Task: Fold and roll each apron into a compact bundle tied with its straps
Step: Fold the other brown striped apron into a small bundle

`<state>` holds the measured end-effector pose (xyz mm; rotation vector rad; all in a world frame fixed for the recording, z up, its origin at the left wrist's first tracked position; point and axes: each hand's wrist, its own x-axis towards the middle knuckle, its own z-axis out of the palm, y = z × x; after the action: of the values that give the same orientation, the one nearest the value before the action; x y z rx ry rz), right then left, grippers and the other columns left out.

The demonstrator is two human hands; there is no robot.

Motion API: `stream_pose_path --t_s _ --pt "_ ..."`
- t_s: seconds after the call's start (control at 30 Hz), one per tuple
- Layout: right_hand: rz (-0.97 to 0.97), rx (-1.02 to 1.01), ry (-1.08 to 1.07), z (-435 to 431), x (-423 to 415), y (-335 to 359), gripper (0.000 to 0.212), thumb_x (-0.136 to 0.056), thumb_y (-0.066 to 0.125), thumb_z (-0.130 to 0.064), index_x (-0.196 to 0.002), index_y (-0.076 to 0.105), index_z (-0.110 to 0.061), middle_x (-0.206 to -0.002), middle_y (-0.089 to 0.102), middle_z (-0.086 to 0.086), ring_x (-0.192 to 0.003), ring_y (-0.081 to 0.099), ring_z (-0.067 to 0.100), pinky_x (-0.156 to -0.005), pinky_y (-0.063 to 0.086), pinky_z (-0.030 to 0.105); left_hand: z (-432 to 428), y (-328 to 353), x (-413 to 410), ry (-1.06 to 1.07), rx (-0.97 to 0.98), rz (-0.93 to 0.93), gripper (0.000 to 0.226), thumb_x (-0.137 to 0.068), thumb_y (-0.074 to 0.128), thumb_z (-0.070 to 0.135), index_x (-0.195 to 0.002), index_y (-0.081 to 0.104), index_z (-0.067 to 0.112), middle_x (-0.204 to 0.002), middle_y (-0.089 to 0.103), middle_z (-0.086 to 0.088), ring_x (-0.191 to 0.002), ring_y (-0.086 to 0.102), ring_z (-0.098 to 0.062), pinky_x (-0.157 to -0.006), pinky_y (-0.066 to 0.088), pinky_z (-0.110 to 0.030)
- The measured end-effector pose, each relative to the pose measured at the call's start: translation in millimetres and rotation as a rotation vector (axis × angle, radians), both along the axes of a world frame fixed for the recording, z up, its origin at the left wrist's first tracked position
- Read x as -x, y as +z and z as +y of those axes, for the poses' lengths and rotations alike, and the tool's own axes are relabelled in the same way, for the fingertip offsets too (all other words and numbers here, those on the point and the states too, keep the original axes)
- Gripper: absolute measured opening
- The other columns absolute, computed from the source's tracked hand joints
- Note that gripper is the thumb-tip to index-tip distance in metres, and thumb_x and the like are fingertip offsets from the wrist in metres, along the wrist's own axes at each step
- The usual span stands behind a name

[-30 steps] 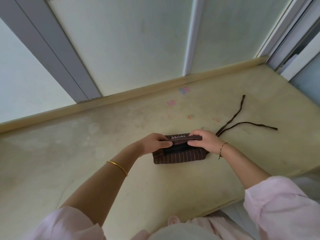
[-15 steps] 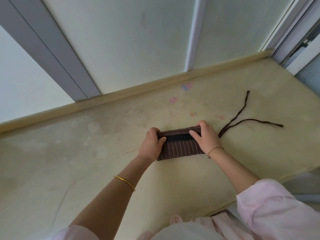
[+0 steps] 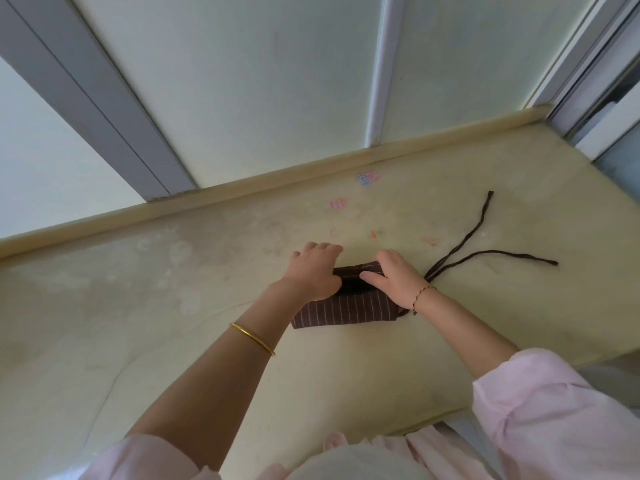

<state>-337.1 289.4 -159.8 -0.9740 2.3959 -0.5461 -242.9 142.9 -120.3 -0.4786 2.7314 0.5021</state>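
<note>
A dark brown pinstriped apron (image 3: 346,311) lies folded into a narrow band on the yellowish stone ledge (image 3: 173,341). Its far part is turned into a roll under my hands. My left hand (image 3: 317,271) grips the roll's left end, fingers curled over its far side and thumb on the near side. My right hand (image 3: 394,277) grips the right end the same way, thumb pointing left along the roll. Two dark straps (image 3: 485,252) trail from the apron's right end across the ledge, one toward the wall, one to the right.
A raised lip (image 3: 242,192) and pale window panels with grey frames run along the ledge's far side. Small coloured stickers (image 3: 367,177) mark the surface near the lip. The ledge's front edge (image 3: 433,415) drops off just before my pink-clothed body.
The roll has travelled away from me along the band, leaving more flat striped cloth near me. Both hands moved with it, farther from my body.
</note>
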Motion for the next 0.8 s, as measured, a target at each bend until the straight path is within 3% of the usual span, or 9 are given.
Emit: stream_pose_path --t_s 0.13,0.23,0.33,0.43,0.57,0.67,0.8 --pt "-0.029 0.129 0.058 13 5 19 0.026 -0.096 0.047 -0.035 -0.088 0.041 -0.011 -0.09 0.04 0.002 -0.078 0.047 0.022 -0.07 0.041 0.034 20 8 19 -0.133 -0.25 -0.08 0.043 -0.099 0.036 0.018 -0.141 0.04 0.022 -0.137 0.051 -0.004 -0.126 0.044 -0.025 -0.106 0.033 -0.046" --pt "-0.087 0.198 0.081 24 22 35 0.021 -0.096 0.049 -0.033 -0.094 0.047 -0.011 -0.097 0.044 -0.002 -0.087 0.046 0.012 -0.073 0.034 0.023 31 17 32 -0.083 -0.402 -0.093 0.033 -0.101 0.036 0.017 -0.132 0.046 0.012 -0.127 0.055 -0.007 -0.113 0.05 -0.023 -0.098 0.038 -0.036" --pt "-0.199 0.313 0.015 41 47 55 0.028 -0.097 0.046 -0.033 -0.11 0.053 -0.009 -0.103 0.051 -0.009 -0.094 0.05 0.002 -0.082 0.038 0.02 46 21 45 0.054 -0.525 -0.059 0.024 -0.099 0.039 0.012 -0.12 0.05 0.008 -0.116 0.057 -0.01 -0.106 0.053 -0.026 -0.096 0.04 -0.04" --pt "-0.34 0.365 -0.071 62 79 66 0.032 -0.101 0.033 -0.03 -0.118 0.053 -0.011 -0.099 0.059 -0.006 -0.099 0.058 0.011 -0.089 0.047 0.028 55 20 53 0.33 -0.815 0.032 0.023 -0.097 0.038 0.004 -0.115 0.052 0.01 -0.104 0.059 -0.006 -0.098 0.055 -0.024 -0.091 0.043 -0.038" --pt "-0.507 0.372 -0.036 84 99 62 0.028 -0.102 0.031 -0.011 -0.105 0.058 -0.005 -0.09 0.065 0.008 -0.081 0.064 0.005 -0.086 0.048 0.019 63 13 58 0.671 -1.037 0.124 0.032 -0.097 0.037 0.004 -0.121 0.055 0.012 -0.114 0.06 -0.013 -0.108 0.056 -0.027 -0.094 0.043 -0.039" --pt "-0.599 0.48 0.004 94 110 62 0.019 -0.097 0.041 -0.009 -0.106 0.055 -0.001 -0.081 0.064 0.017 -0.076 0.066 0.023 -0.084 0.052 0.03 70 7 62 0.84 -1.101 0.178 0.03 -0.097 0.036 0.004 -0.119 0.057 0.009 -0.11 0.061 -0.015 -0.104 0.058 -0.029 -0.091 0.045 -0.039" --pt "-0.348 0.512 0.032 90 126 63 0.023 -0.085 0.058 0.004 -0.09 0.053 -0.018 -0.075 0.06 0.004 -0.056 0.058 0.009 -0.066 0.051 0.026 80 0 62 0.982 -1.24 0.187 0.024 -0.098 0.036 0.01 -0.109 0.057 0.002 -0.092 0.059 -0.014 -0.084 0.06 -0.027 -0.084 0.048 -0.041"
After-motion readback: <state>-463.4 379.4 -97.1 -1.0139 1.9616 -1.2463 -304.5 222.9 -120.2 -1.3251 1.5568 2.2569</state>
